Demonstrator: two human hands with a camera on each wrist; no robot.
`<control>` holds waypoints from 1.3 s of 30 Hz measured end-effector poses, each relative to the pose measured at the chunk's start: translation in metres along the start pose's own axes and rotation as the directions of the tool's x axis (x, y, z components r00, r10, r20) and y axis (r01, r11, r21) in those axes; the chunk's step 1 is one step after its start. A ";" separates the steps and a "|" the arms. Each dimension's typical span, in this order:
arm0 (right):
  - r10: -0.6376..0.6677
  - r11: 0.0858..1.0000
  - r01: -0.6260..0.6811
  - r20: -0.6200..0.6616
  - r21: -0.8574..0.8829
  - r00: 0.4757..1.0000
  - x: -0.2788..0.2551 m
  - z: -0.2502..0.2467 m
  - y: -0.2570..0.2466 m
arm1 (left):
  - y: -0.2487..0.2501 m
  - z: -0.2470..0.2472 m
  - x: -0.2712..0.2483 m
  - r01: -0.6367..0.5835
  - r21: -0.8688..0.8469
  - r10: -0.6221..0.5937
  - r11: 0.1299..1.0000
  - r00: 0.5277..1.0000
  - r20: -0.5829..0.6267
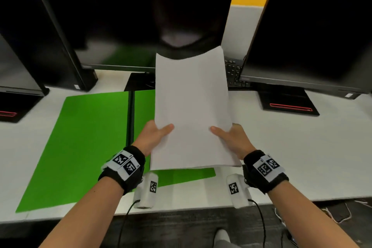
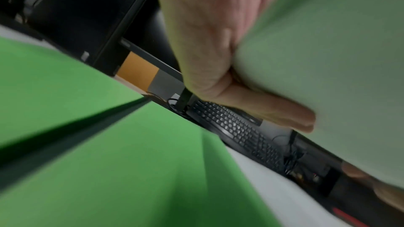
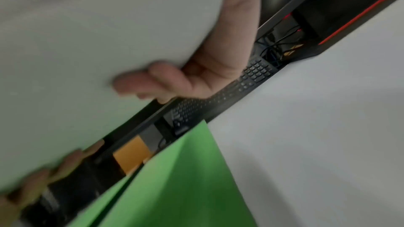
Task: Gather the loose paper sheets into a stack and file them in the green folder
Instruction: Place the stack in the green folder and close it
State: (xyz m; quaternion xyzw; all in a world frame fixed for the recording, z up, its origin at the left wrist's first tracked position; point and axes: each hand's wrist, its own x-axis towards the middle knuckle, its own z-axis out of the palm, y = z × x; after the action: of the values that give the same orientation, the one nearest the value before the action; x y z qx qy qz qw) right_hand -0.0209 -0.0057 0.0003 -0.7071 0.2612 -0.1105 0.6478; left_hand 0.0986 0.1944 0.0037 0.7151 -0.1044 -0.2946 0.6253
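Above the open green folder on the desk, both hands hold the paper stack lifted, left hand and right hand gripping its near sides, thumbs on top, fingers curled beneath. To file it well, I would lower it flat onto the folder's right leaf, edges squared to the spine, releasing only once it rests.
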 end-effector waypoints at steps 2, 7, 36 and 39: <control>0.002 1.000 -0.002 -0.003 0.002 1.000 -0.002 0.016 0.004 | -0.009 -0.014 -0.001 -0.008 0.064 0.011 0.998 0.999 -0.043; 0.058 0.997 -0.057 -0.033 0.044 0.998 -0.003 0.046 0.019 | -0.037 -0.057 0.007 0.065 0.384 0.032 0.921 0.970 -0.242; 0.192 0.947 -0.227 -0.167 -0.226 0.967 -0.021 -0.034 0.077 | -0.069 0.009 -0.001 0.178 0.504 -0.117 0.845 0.982 -0.151; 0.216 0.933 -0.239 -0.111 -0.270 0.970 -0.019 -0.028 0.076 | -0.071 0.003 -0.003 0.197 0.442 -0.147 0.875 0.978 -0.145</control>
State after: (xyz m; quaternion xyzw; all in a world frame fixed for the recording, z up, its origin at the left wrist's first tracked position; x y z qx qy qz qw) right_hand -0.0674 -0.0220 -0.0665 -0.7518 0.3801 -0.0246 0.5383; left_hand 0.0789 0.2068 -0.0637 0.8624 -0.0727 -0.2780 0.4168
